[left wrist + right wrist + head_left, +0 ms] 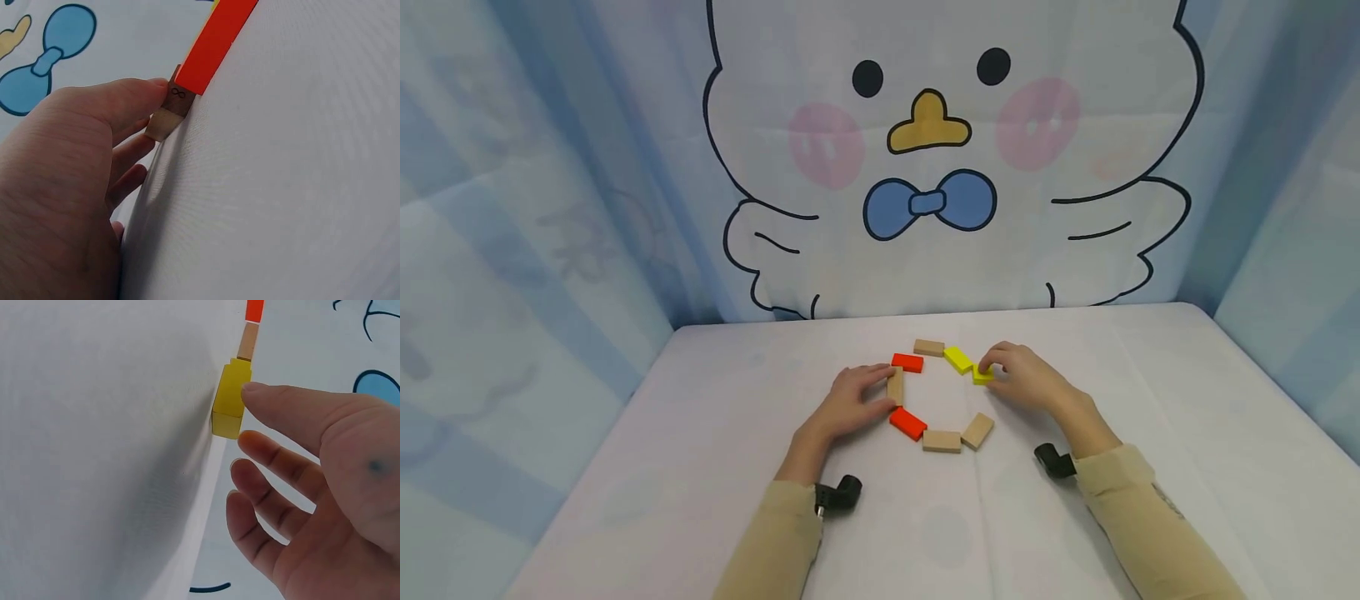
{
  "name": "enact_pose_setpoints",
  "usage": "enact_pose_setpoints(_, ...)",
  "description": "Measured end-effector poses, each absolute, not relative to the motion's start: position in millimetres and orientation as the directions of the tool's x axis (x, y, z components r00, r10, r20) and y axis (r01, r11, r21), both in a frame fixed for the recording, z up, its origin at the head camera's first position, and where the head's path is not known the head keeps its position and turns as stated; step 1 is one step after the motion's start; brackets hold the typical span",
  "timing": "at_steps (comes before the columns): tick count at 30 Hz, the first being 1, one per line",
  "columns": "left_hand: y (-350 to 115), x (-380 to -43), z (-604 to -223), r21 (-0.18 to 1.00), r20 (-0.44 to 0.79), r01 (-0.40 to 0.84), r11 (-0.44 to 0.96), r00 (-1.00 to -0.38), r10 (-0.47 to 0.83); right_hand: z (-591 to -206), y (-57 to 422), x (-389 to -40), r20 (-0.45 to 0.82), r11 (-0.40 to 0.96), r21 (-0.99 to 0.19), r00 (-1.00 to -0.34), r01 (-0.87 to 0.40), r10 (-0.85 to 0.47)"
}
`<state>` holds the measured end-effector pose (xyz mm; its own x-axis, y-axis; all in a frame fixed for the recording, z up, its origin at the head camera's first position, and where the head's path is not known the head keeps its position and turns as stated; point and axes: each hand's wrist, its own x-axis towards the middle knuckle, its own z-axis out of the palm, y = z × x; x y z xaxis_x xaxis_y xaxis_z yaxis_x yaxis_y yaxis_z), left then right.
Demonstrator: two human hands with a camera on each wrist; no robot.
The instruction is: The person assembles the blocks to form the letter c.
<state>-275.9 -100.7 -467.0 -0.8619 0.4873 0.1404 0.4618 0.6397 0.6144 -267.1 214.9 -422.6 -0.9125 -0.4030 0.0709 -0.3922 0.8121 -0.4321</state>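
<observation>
Small rectangular blocks form a ring on the white table. My left hand grips a plain wooden block on the ring's left side, its thumb at the near end and fingers at the far end. A red block adjoins that near end, and another red block lies just past the far end. Across the ring, my right hand pinches a yellow block, partly hidden under the fingers. Its thumb lies against the yellow block in the right wrist view. A second yellow block touches its far corner.
At the back of the ring lies a wooden block. Two more, a wooden block and an angled wooden block, make up the front. A gap shows on the ring's right side. A printed curtain hangs behind the table.
</observation>
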Motion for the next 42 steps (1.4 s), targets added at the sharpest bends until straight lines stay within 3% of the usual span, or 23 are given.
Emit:
enact_pose_setpoints(17, -101, -276, -464, 0.628, 0.141, 0.460, 0.628, -0.861, 0.489, -420, 213, -267, 0.025, 0.838, -0.432, -0.933, -0.334, -0.359)
enact_pose_setpoints(32, -102, -275, -468, 0.638, 0.100, 0.414, 0.649, -0.880, 0.464, -415, 210, -260, 0.000, 0.807, -0.461, -0.909, -0.369, -0.416)
enact_pose_setpoints(42, -100, -274, -464, 0.635, 0.115, 0.426, 0.645, -0.877, 0.466, -413, 212, -255, -0.065, 0.823, -0.468, -0.916, -0.323, -0.397)
